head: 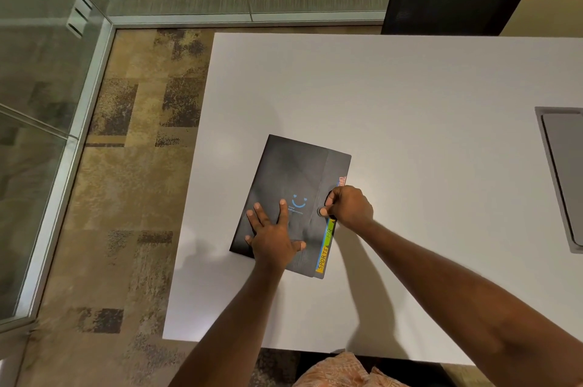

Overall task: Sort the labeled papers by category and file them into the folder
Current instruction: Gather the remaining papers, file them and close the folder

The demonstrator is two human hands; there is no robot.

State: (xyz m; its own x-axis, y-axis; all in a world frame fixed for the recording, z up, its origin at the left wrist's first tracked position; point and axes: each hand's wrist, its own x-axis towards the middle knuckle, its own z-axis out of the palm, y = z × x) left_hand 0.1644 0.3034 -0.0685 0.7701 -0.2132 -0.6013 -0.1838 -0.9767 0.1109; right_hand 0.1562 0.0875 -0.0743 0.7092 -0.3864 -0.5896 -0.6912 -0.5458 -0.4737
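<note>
Left hand [273, 237], grip spread flat, is steadying the folder [293, 172] on the table [410, 102] while right hand [349, 207] is pinching its flap button [322, 212].

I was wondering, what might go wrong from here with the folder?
The right hand pinches the folder at its flap edge, right beside the coloured tabs; a tug may bend them. The left hand only presses flat, so the folder might slide on the smooth table.
</note>
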